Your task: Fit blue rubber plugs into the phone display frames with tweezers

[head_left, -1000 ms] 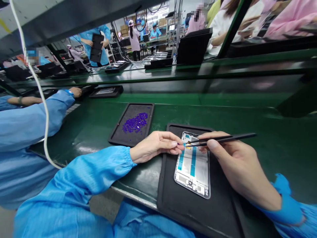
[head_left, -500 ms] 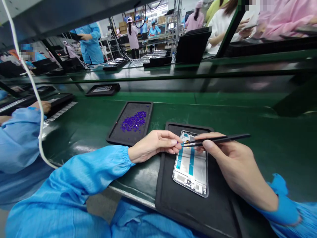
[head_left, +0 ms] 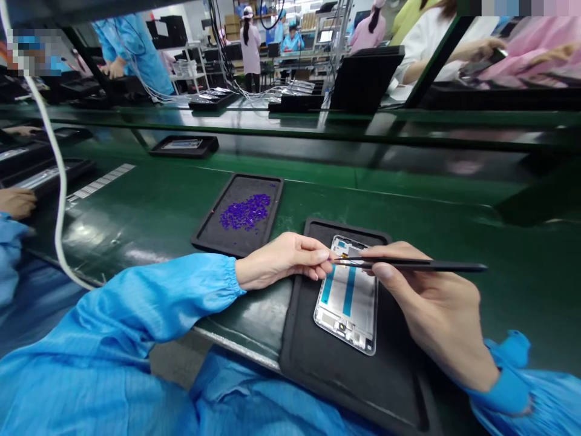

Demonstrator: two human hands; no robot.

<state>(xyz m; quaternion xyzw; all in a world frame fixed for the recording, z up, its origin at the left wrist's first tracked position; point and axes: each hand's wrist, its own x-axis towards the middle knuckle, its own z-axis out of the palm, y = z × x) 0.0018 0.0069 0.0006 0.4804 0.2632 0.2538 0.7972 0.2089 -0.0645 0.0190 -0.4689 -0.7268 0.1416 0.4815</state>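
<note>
A phone frame (head_left: 347, 297) with two blue strips lies face up on a black mat (head_left: 345, 363) at the front edge of the green belt. My right hand (head_left: 431, 309) is closed on black tweezers (head_left: 408, 264), whose tips point left over the top of the frame. My left hand (head_left: 284, 257) rests on the mat's left edge, fingers pinched together right at the tweezer tips; what they pinch is too small to make out.
A black tray (head_left: 240, 213) with several small purple pieces lies left of the mat. Another tray with a phone frame (head_left: 184, 145) sits farther back on the belt. A white cable (head_left: 52, 181) hangs at the left. A co-worker's hand (head_left: 16, 201) and blue sleeve are at the far left.
My hands stay over the top of the phone frame, the tweezers now more level. The co-worker's arm on the left has drawn back toward the edge.
</note>
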